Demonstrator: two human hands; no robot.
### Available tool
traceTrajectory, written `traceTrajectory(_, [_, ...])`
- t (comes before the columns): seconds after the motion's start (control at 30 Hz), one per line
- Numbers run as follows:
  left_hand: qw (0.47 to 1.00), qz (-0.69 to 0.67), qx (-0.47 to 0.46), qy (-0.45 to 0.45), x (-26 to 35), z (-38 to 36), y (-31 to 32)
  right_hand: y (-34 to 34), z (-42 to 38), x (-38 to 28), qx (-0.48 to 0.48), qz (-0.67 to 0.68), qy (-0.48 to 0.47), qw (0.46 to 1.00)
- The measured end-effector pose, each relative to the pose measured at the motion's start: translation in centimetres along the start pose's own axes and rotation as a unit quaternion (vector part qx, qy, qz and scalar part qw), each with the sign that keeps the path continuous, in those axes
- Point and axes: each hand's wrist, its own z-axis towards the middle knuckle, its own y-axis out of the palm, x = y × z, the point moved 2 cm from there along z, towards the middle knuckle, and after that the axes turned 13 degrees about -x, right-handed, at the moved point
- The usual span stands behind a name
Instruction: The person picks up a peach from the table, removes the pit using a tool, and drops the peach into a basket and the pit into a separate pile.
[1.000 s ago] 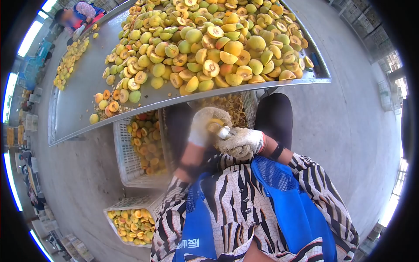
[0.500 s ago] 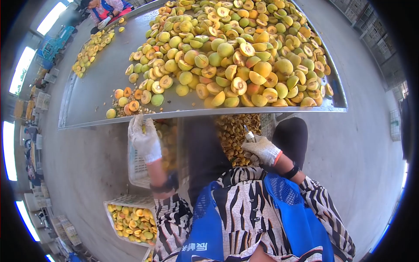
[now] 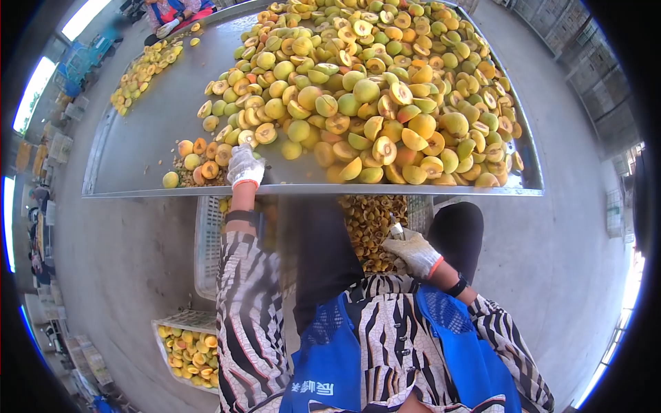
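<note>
My left hand, in a whitish work glove, is over the near edge of the metal table. Its fingers curl down beside a group of peach halves, and whatever lies under them is hidden. My right hand, gloved too, stays low near my right knee. It is closed around a small hand tool with a pale handle and a short tip. Below that hand, a crate of brown pieces sits between my legs. A large pile of peaches, many cut open, covers much of the table.
Small loose bits lie on the table around a few orange peaches. A white crate stands under the near edge, and another crate of peaches is on the floor. Across the table, another person sits beside a smaller peach heap.
My left hand has moved from below the table edge up and forward onto the peaches at the edge. My right hand still holds the tool in nearly the same place.
</note>
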Motion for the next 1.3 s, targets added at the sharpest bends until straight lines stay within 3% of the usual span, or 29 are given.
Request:
traceTrajectory(0.07, [0.991,-0.104,0.068,0.057,-0.1,-0.6,0.4,0.0,0.0,-0.6,0.001,-0.031,-0.008,0.999])
traceTrajectory(0.1, [0.944,-0.312,0.048,0.097,-0.4,-0.8,1.8,0.1,-0.3,-1.3,0.015,-0.052,-0.031,0.998])
traceTrajectory(0.13, [0.852,-0.507,-0.002,0.133,0.5,-2.5,2.2,0.4,-0.7,-2.3,0.030,-0.071,-0.052,0.996])
traceTrajectory(0.17, [0.715,-0.678,-0.053,0.160,1.6,-4.6,3.1,0.6,-1.0,-2.9,0.046,-0.090,-0.071,0.992])
traceTrajectory(0.23, [0.460,-0.838,-0.222,0.192,5.7,-11.1,2.4,1.2,-0.5,-3.1,0.066,-0.119,-0.135,0.981])
traceTrajectory(0.27, [0.510,-0.805,-0.215,0.215,7.3,-13.2,3.0,1.8,-0.8,-3.8,0.069,-0.132,-0.142,0.979])
traceTrajectory(0.33, [0.503,-0.811,-0.226,0.195,9.9,-16.6,3.2,2.5,-0.8,-4.9,0.088,-0.225,-0.149,0.959])
traceTrajectory(0.4, [0.373,-0.872,-0.288,0.131,11.8,-18.6,4.0,3.1,-1.1,-6.2,0.096,-0.309,-0.117,0.939])
traceTrajectory(0.43, [0.275,-0.900,-0.327,0.088,12.5,-19.3,4.3,3.3,-1.2,-6.5,0.099,-0.322,-0.105,0.936])
traceTrajectory(0.63, [0.431,-0.861,-0.261,0.071,14.3,-21.6,5.9,3.8,-1.2,-4.8,0.114,-0.354,-0.109,0.922])
traceTrajectory(0.67, [0.436,-0.853,-0.267,0.102,14.3,-21.6,6.1,3.8,-1.2,-4.6,0.114,-0.354,-0.100,0.923])
traceTrajectory(0.83, [0.593,-0.752,-0.212,0.197,14.5,-22.5,6.5,4.2,-1.6,-3.7,0.119,-0.347,-0.105,0.924])
traceTrajectory(0.9, [0.577,-0.770,-0.219,0.160,14.4,-22.7,6.9,4.4,-2.1,-3.8,0.101,-0.329,-0.101,0.933])
traceTrajectory(0.97, [0.496,-0.829,-0.246,0.077,14.8,-22.9,7.0,4.6,-2.4,-3.7,0.084,-0.318,-0.103,0.939])
traceTrajectory(1.0, [0.482,-0.837,-0.253,0.058,14.9,-23.1,7.2,4.6,-2.6,-3.4,0.077,-0.316,-0.108,0.939])
traceTrajectory(1.13, [0.540,-0.810,-0.220,0.063,15.3,-23.8,7.5,4.7,-3.2,-3.1,0.072,-0.295,-0.079,0.949])
traceTrajectory(1.23, [0.571,-0.788,-0.208,0.103,15.4,-24.2,7.8,5.0,-2.6,-2.1,0.013,-0.235,-0.188,0.954])
traceTrajectory(1.3, [0.582,-0.777,-0.205,0.122,15.5,-24.5,7.4,4.8,-3.2,-2.4,0.020,-0.259,-0.148,0.954])
